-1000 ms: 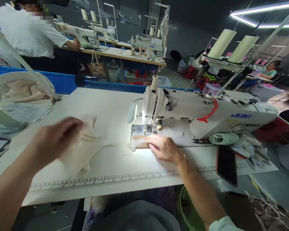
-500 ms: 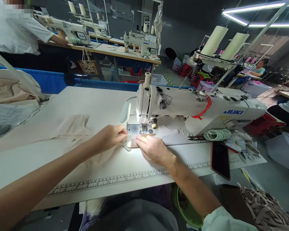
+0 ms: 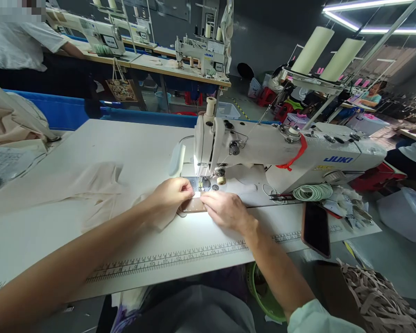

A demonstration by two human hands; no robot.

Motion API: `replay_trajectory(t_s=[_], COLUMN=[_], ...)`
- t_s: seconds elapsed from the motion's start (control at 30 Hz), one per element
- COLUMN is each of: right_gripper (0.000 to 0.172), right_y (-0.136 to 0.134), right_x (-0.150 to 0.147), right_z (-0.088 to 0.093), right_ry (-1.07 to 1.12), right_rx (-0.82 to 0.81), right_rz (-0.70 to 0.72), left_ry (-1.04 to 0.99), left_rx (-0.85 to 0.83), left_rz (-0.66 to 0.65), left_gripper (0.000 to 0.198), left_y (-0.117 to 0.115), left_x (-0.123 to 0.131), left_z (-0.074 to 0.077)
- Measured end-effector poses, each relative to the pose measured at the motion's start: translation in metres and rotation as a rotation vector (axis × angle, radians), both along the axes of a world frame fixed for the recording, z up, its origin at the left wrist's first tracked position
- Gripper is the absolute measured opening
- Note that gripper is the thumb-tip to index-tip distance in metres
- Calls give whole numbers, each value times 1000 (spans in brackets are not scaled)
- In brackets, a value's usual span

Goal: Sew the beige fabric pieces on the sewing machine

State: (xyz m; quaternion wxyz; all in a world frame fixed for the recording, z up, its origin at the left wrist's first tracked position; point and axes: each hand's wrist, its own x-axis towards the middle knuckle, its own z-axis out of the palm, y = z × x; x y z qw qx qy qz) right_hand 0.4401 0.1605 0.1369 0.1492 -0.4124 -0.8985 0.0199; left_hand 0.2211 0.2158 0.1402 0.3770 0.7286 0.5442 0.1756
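A white JUKI sewing machine (image 3: 284, 152) stands on the white table (image 3: 90, 240). Beige fabric (image 3: 100, 189) lies spread to the left and runs under my hands to the needle plate (image 3: 201, 185). My left hand (image 3: 171, 194) pinches the fabric's edge just in front of the presser foot. My right hand (image 3: 223, 210) is closed on the same edge from the right, fingertips touching those of the left. A small brown piece (image 3: 190, 207) lies under the hands.
A dark phone (image 3: 315, 229) lies on the table at right, beside coiled cord (image 3: 312, 192) and scraps. A ruler strip (image 3: 166, 256) runs along the front edge. A pile of strips (image 3: 374, 296) sits low right. Other people work at machines behind.
My left hand came from the fabric at the left to the needle plate, pulling the cloth along. Both hands have edged closer to the presser foot.
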Motion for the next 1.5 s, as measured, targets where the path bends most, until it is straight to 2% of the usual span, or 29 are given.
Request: replay_trajectory(t_s=[0.17, 0.5, 0.67, 0.73, 0.8, 0.9, 0.97, 1.03, 1.13, 1.27, 1.43, 1.5], right_gripper=[29, 29, 30, 29, 28, 26, 25, 26, 29, 33, 34, 33], right_y=[5, 2, 1, 0, 0, 1, 1, 1, 0, 2, 10, 14], right_x=[8, -7, -12, -15, -16, -17, -17, -17, -16, -13, 0, 5], right_z=[0, 1, -1, -1, -1, -1, -1, 0, 1, 4, 7, 7], right_ry=[16, -158, -208, -232, -247, -239, -229, -230, -253, -218, -140, -130], right_rx=[-15, -32, -11, -1, 4, 5, 1, -2, -10, -12, -17, -1], right_rz=[-117, -97, -69, -59, -56, -56, -55, -54, -53, -78, -279, -318], left_ry=[46, 44, 127, 214, 299, 351, 339, 327, 345, 430, 502, 530], left_rx=[4, 26, 42, 122, 309, 660, 820, 924, 1013, 1083, 1120, 1096], left_rz=[21, 17, 22, 9, -47, -251, -390, -441, -421, -429, -388, -395], left_gripper=[18, 17, 18, 17, 16, 25, 32, 34, 34, 35, 33, 32], left_y=[-1, -10, -8, -7, -8, -18, -28, -37, -45, -43, -31, -27], left_x=[4, 6, 6, 5, 4, 1, -2, -4, -8, -7, -1, 0], left_z=[6, 10, 12, 12, 10, 1, -8, -17, -28, -34, -37, -35])
